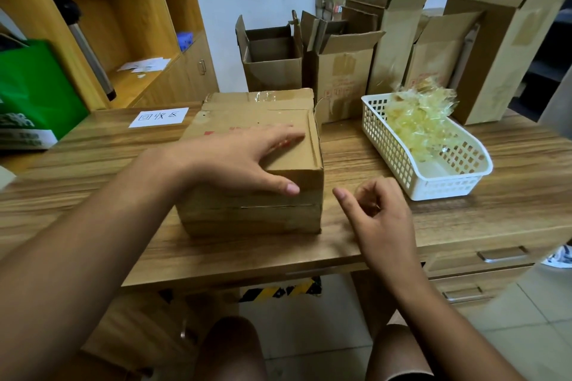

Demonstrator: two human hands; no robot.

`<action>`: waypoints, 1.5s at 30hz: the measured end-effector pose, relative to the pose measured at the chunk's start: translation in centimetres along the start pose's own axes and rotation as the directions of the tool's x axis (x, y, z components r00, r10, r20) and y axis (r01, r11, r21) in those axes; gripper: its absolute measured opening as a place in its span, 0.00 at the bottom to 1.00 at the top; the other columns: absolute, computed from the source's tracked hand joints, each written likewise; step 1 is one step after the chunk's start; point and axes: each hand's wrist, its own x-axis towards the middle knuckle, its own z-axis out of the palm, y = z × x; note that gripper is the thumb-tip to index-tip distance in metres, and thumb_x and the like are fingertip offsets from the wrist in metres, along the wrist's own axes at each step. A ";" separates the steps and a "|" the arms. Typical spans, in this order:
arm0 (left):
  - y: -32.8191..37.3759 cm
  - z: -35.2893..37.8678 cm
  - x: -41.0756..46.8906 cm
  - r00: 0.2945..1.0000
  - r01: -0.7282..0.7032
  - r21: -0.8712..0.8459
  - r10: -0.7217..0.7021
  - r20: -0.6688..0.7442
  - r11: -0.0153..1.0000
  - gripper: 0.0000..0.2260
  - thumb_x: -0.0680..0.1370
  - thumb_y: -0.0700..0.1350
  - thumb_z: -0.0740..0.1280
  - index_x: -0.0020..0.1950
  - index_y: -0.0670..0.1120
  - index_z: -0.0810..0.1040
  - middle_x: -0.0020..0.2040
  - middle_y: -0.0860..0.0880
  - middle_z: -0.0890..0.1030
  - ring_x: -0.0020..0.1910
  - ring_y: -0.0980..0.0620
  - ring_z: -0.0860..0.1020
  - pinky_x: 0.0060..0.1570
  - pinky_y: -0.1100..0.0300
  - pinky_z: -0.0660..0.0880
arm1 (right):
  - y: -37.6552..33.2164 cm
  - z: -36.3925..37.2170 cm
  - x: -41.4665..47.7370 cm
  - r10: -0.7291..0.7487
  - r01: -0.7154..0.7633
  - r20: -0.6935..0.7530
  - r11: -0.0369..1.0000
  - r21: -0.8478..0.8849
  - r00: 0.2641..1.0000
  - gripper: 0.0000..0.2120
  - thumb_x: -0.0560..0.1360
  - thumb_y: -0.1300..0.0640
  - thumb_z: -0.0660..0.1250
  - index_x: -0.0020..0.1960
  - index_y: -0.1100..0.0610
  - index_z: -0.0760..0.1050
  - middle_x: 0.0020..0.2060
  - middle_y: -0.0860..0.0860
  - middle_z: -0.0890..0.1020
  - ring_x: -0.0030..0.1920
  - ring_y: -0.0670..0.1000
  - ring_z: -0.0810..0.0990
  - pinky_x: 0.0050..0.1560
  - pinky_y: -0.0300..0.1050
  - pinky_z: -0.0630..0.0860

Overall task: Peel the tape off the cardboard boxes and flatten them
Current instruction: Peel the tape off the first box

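Note:
A closed cardboard box (pixel 257 120) stands on the wooden desk (pixel 93 170) in front of me, with clear tape along its far top edge and its front seam. My left hand (pixel 235 155) rests flat on the box's top, fingers spread, thumb hooked over the front edge. My right hand (pixel 380 213) hovers just right of the box near its lower front corner. Its index finger points at the box and the other fingers are curled, holding nothing.
A white plastic basket (pixel 439 185) with crumpled peeled tape (pixel 418 120) sits to the right. Several opened cardboard boxes (pixel 340 68) stand against the back wall. A paper label (pixel 159 117) lies at the left, beside a green bag (pixel 34 93) and wooden shelves (pixel 123 9).

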 end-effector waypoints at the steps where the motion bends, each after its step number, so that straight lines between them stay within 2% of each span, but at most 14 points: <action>1: -0.3 -0.1 -0.2 1.000 -0.004 0.006 0.004 0.013 1.000 0.42 0.68 0.74 0.65 0.77 0.71 0.49 0.80 0.65 0.51 0.77 0.57 0.55 0.72 0.54 0.58 | 0.1 0.0 0.3 0.031 -0.031 -0.007 0.999 0.035 0.999 0.14 0.75 0.50 0.74 0.37 0.51 0.70 0.40 0.49 0.72 0.39 0.41 0.73 0.41 0.27 0.68; 3: -0.6 -0.1 -0.3 1.000 -0.002 -0.004 0.002 0.012 1.000 0.39 0.70 0.74 0.62 0.77 0.72 0.49 0.79 0.67 0.49 0.78 0.60 0.52 0.73 0.55 0.53 | 0.1 -0.1 0.7 0.061 -0.058 -0.020 0.992 0.116 0.998 0.13 0.75 0.54 0.75 0.38 0.54 0.72 0.45 0.52 0.73 0.42 0.40 0.74 0.44 0.26 0.70; 5: -0.6 0.3 -0.2 1.000 0.002 -0.007 -0.002 -0.017 1.000 0.38 0.70 0.74 0.59 0.77 0.71 0.49 0.80 0.67 0.48 0.78 0.61 0.51 0.71 0.58 0.50 | 0.0 -0.1 0.7 0.003 0.002 -0.025 0.983 0.186 1.000 0.13 0.75 0.61 0.75 0.37 0.56 0.73 0.50 0.54 0.77 0.49 0.39 0.78 0.48 0.26 0.71; 7: -0.4 0.8 0.0 0.999 0.001 0.009 -0.001 -0.053 1.000 0.38 0.70 0.75 0.57 0.78 0.70 0.49 0.80 0.66 0.48 0.79 0.60 0.50 0.71 0.60 0.48 | -0.3 0.0 0.4 -0.095 0.096 -0.012 0.974 0.206 0.995 0.14 0.76 0.66 0.73 0.37 0.56 0.72 0.53 0.51 0.80 0.56 0.45 0.81 0.51 0.30 0.73; 9: -0.2 1.0 0.2 0.998 0.004 0.021 -0.002 -0.070 1.000 0.38 0.70 0.75 0.56 0.78 0.69 0.49 0.80 0.64 0.49 0.79 0.59 0.50 0.71 0.60 0.47 | -0.3 0.2 -0.2 -0.174 0.171 -0.007 0.962 0.211 0.985 0.15 0.77 0.68 0.70 0.37 0.56 0.70 0.53 0.48 0.83 0.57 0.49 0.82 0.52 0.34 0.74; 15: 0.2 1.4 0.4 0.996 0.011 0.050 -0.007 -0.088 0.999 0.39 0.71 0.75 0.54 0.79 0.67 0.49 0.81 0.62 0.48 0.80 0.57 0.48 0.71 0.60 0.45 | 0.3 1.3 -1.9 -0.284 0.296 -0.088 0.936 0.190 0.955 0.13 0.77 0.68 0.68 0.40 0.55 0.70 0.53 0.48 0.85 0.62 0.50 0.82 0.60 0.45 0.78; 19: 0.5 1.5 0.5 0.995 0.017 0.053 -0.012 -0.095 0.998 0.40 0.70 0.75 0.53 0.80 0.66 0.49 0.81 0.60 0.48 0.80 0.57 0.49 0.72 0.59 0.45 | 0.2 1.6 -2.5 -0.323 0.339 -0.121 0.927 0.160 0.939 0.13 0.78 0.66 0.68 0.45 0.48 0.71 0.52 0.51 0.84 0.65 0.49 0.81 0.64 0.44 0.77; 25: 0.9 1.9 1.3 0.984 0.059 0.079 -0.045 -0.170 0.995 0.35 0.77 0.70 0.56 0.81 0.61 0.51 0.82 0.56 0.50 0.80 0.55 0.50 0.74 0.58 0.45 | -0.8 3.1 -5.0 -0.389 0.374 0.036 0.905 0.202 0.921 0.08 0.78 0.64 0.68 0.46 0.53 0.72 0.49 0.52 0.84 0.60 0.47 0.83 0.58 0.47 0.81; 27: 1.1 1.8 1.5 0.984 0.064 0.072 -0.051 -0.172 0.995 0.35 0.77 0.70 0.58 0.81 0.60 0.52 0.82 0.55 0.51 0.80 0.54 0.51 0.73 0.59 0.47 | -1.1 3.0 -4.6 -0.321 0.305 0.041 0.926 0.223 0.946 0.07 0.78 0.62 0.68 0.44 0.55 0.72 0.47 0.51 0.84 0.57 0.46 0.84 0.54 0.48 0.82; 31: 0.9 1.5 1.7 0.984 0.081 0.033 -0.074 -0.162 0.996 0.38 0.75 0.70 0.62 0.80 0.58 0.54 0.81 0.53 0.57 0.78 0.51 0.59 0.67 0.59 0.56 | -1.2 2.1 -2.9 -0.160 0.139 0.073 0.962 0.234 0.984 0.11 0.76 0.56 0.72 0.49 0.46 0.71 0.45 0.48 0.82 0.49 0.50 0.84 0.48 0.51 0.82; 33: 0.5 1.0 1.5 0.987 0.084 -0.029 -0.087 -0.132 0.996 0.40 0.73 0.70 0.64 0.80 0.58 0.53 0.79 0.53 0.61 0.74 0.51 0.65 0.63 0.60 0.61 | -1.1 2.1 -2.0 -0.146 0.130 0.090 0.978 0.166 0.985 0.14 0.74 0.57 0.75 0.50 0.49 0.70 0.43 0.49 0.80 0.46 0.50 0.82 0.48 0.48 0.81; 38: -1.2 -0.6 -0.1 0.999 0.026 -0.056 -0.028 -0.045 0.998 0.37 0.69 0.75 0.65 0.74 0.73 0.53 0.78 0.60 0.61 0.65 0.60 0.64 0.58 0.61 0.63 | -1.4 2.5 0.3 -0.196 0.194 0.127 0.980 0.034 0.972 0.18 0.72 0.64 0.76 0.49 0.49 0.69 0.49 0.46 0.71 0.39 0.44 0.75 0.40 0.30 0.72; 41: -2.1 -0.8 -1.0 1.000 0.015 -0.069 -0.015 0.010 0.997 0.34 0.65 0.78 0.62 0.67 0.83 0.50 0.76 0.69 0.56 0.69 0.63 0.59 0.63 0.59 0.60 | -1.3 2.8 0.8 -0.250 0.261 0.160 0.964 -0.046 0.955 0.14 0.73 0.66 0.73 0.47 0.51 0.72 0.46 0.45 0.74 0.41 0.42 0.74 0.41 0.31 0.69; 45: -2.5 0.4 -1.1 0.999 -0.006 -0.097 0.001 -0.052 0.995 0.30 0.69 0.77 0.60 0.67 0.84 0.49 0.69 0.78 0.51 0.71 0.66 0.52 0.69 0.57 0.52 | -1.1 2.8 0.5 -0.252 0.260 0.151 0.965 -0.039 0.956 0.10 0.73 0.67 0.72 0.46 0.54 0.76 0.41 0.46 0.78 0.41 0.45 0.76 0.41 0.39 0.72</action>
